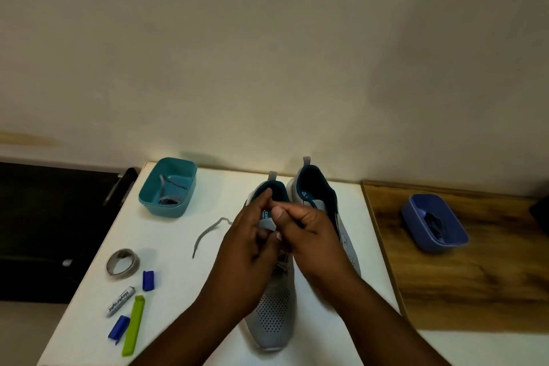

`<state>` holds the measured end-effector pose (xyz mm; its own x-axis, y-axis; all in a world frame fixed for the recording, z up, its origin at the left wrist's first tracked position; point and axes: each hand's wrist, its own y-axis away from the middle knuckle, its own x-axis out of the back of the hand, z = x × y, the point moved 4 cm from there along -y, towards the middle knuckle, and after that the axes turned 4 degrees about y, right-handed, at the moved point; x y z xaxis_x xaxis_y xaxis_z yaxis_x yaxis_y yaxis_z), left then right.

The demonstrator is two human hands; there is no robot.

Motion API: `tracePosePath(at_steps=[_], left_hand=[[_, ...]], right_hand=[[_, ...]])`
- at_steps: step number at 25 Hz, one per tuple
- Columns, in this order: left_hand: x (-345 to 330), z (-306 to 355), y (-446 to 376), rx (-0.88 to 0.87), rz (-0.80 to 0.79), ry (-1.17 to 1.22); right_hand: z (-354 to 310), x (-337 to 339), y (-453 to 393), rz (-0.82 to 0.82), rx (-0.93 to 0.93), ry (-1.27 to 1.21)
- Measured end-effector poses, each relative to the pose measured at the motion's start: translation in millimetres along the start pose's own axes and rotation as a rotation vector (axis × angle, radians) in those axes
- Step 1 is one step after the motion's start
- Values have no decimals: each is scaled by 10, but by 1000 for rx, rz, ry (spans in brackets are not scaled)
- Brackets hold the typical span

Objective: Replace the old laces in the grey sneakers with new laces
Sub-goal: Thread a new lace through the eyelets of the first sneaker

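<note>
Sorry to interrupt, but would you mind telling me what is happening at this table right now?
A person is working on a pair of grey sneakers on the white table. Both the left hand and the right hand are at the tongue and laces of the left sneaker; the right sneaker stands beside it, untouched. One grey lace end trails onto the table. A teal tub holds a grey lace, and a blue tub on the wooden surface holds something dark.

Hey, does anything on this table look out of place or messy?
Mostly tidy. One grey lace trails loose across the white table, left of the sneaker both hands are working on.
</note>
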<state>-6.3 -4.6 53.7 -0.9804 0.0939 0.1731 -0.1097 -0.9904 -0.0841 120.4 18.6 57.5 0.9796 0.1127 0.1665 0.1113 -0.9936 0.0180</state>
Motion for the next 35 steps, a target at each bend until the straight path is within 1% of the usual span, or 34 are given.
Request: tracePosePath(at_steps=[1,2,3,4,6,7,8,10,13,15,17,19,20,22,24,28,32,35], left_hand=[[19,-37,-33,1,42,14],[44,-48,-69,-8,86,-1],[69,-67,-105,-27,132,-28],[92,-100,-142,-49,172,-68],[118,-166,-212,-71,222,-145],[109,-205,-243,-67,224,-186],[80,-242,-270,-61,210,-244],[8,-302,-310,-59,170,-361],[-45,-354,-333,-65,141,-401],[-42,-417,-350,-66,156,-437],[-68,-450,-368,-85,170,-503],[-139,-454,-378,-93,148,-579],[-173,-461,-375,-91,144,-658],[-205,-461,-356,-78,191,-831],[-202,-480,-344,-97,249,-912],[-185,-561,-362,-96,292,-908],[-224,-598,-383,-55,322,-825],[-259,-596,-387,-59,336,-784]], right_hand=[[4,6,7,-26,-71,-130],[14,28,8,-5,-122,-184],[54,69,1,45,-154,-175],[102,116,-4,108,-171,-128],[250,238,3,268,-191,69],[330,299,14,339,-202,176],[402,338,27,375,-221,265],[521,338,34,360,-258,356],[607,300,18,334,-254,375],[651,305,17,320,-270,274],[684,306,29,284,-326,115],[705,294,43,259,-379,-31],[715,288,45,261,-400,-72],[745,280,34,278,-427,-93],[757,277,24,294,-428,-86],[697,260,18,274,-369,-33],[669,257,20,265,-330,-2],[668,266,17,264,-315,24]])
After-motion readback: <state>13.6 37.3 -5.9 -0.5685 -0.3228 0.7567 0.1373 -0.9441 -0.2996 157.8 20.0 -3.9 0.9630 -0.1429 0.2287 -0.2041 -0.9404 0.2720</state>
